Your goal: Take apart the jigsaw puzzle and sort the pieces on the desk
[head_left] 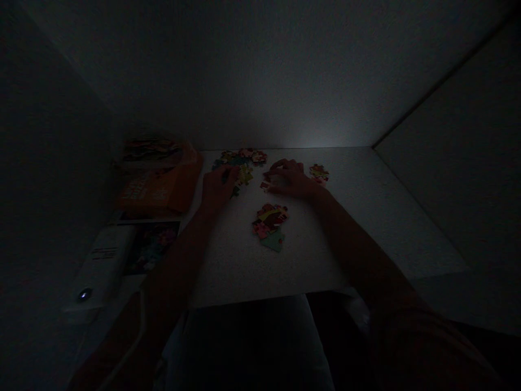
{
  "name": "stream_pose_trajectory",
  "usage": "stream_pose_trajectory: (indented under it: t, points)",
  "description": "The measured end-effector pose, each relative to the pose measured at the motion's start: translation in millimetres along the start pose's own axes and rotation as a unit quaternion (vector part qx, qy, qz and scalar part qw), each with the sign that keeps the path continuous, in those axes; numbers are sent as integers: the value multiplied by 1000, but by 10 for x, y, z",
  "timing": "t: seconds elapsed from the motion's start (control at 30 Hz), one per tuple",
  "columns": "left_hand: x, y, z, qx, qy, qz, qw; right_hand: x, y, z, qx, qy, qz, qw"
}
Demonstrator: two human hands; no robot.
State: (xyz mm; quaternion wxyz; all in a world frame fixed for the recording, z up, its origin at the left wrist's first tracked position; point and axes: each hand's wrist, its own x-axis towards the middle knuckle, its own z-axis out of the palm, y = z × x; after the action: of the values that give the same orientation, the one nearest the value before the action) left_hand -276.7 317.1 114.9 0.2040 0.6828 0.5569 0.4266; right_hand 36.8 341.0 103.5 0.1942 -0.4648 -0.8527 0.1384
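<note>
Dim: left hand [220, 185] partly hides puzzle pile [244, 156], right hand [293, 182] curls at loose piece [265, 186]; cannot tell either grip. Joined cluster [271, 220] nearer on tabletop [232, 266], long axis near-far, green end nearest.

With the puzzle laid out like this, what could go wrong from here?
The dim light could make piece colours and edges easy to misread. The left hand is at the back pile of pieces, so it might shift or cover some. The front cluster lies on the table between the forearms; a careless sweep could disturb it.
</note>
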Motion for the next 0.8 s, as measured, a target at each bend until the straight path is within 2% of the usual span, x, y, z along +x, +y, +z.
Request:
stream_pose_trajectory:
  t: [0.1, 0.2, 0.27, 0.37, 0.43, 0.53, 0.57, 0.7, 0.8]
  points:
    - [5, 15, 17, -30, 2, -25, 999, -3, 36, -18, 31, 1, -1, 1000]
    - [5, 33, 34, -66, 1, -25, 997, 20, 59, 0, 96, 32, 28, 994]
    - [7, 30, 46, -86, 3, -22, 996, 43, 65, 11, 181, 54, 62, 980]
    - [22, 1, 61, -106, 21, -34, 994, 65, 40, -17, 313, 88, 88, 942]
    - [38, -27, 69, -114, 36, -45, 992, 60, -16, -54, 366, 58, 76, 926]
    - [49, -54, 81, -125, 38, -45, 990, 45, -148, -59, 380, -31, 41, 923]
    - [45, -53, 86, -127, 30, -37, 991, 46, -198, -36, 371, -35, 37, 927]
    - [-12, 19, 105, -102, -45, 24, 993, 100, -355, 127, 355, 49, 52, 932]
    - [-52, 107, 83, -84, -91, 43, 991, 160, -363, 166, 360, 66, 54, 929]
